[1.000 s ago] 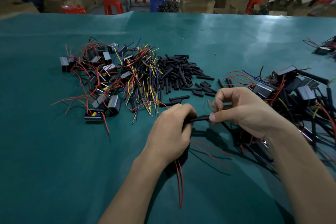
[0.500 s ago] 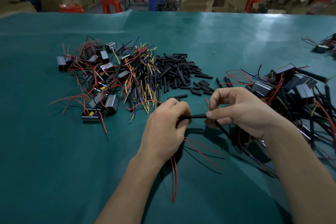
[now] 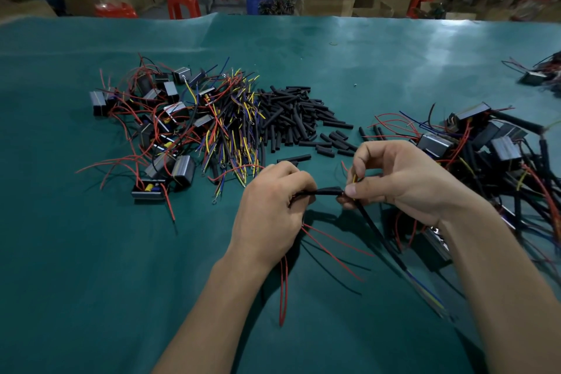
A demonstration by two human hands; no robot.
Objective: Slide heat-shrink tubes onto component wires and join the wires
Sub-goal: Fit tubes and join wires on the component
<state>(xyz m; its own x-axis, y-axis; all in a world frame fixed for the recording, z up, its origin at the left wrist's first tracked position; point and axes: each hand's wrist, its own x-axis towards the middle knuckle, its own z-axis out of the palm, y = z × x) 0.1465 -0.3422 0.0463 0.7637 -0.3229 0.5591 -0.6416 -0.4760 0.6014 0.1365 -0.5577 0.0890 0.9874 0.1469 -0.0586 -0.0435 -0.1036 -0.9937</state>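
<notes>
Lying nine-to-three, the tube bridges both hands — left hand pinches its nine o'clock end. Right hand pinches wires at its three o'clock mouth — nearer for feeding, I judge.

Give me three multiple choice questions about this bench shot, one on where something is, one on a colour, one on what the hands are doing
1. Where is the pile of loose black tubes?
A. Between the two heaps of components
B. In a cardboard box
C. Under the left forearm

2. What colour are the wires trailing from under the left hand?
A. Green
B. Red
C. White

3. What are the hands doing?
A. Both lie flat and hold nothing
B. Only the right hand holds something
C. Both pinch the black tube held between them

Answers: 1 A, the pile lies mid-table between the heaps. 2 B, the red wires show below the wrist. 3 C, fingertips meet at each end of the tube.
</notes>
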